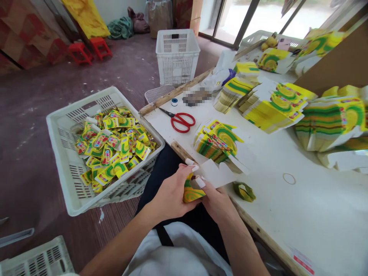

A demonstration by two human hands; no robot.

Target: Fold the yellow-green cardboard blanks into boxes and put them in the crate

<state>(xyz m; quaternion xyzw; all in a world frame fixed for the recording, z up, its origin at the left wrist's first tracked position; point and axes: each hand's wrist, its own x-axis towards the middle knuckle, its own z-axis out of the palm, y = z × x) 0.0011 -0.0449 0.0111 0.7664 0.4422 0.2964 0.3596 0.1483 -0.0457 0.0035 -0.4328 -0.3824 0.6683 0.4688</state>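
Both hands meet at the table's near edge over my lap. My left hand (pixel 169 195) and my right hand (pixel 217 201) are closed on the same small yellow-and-green printed carton (pixel 193 191), which is partly folded, its white inner flap (pixel 214 174) sticking up toward the table. Just beyond my hands lies a fanned stack of flat printed cartons (pixel 218 143). A crumpled green-yellow scrap (pixel 244 191) lies on the table to the right of my right hand.
A white basket (pixel 61 153) holding several folded cartons stands on the floor to the left. Red scissors (pixel 181 120) and a small tape roll (pixel 174 102) lie on the white table (pixel 301 214). More carton stacks (pixel 327 122) fill the far right. Another white basket (pixel 177 55) stands behind.
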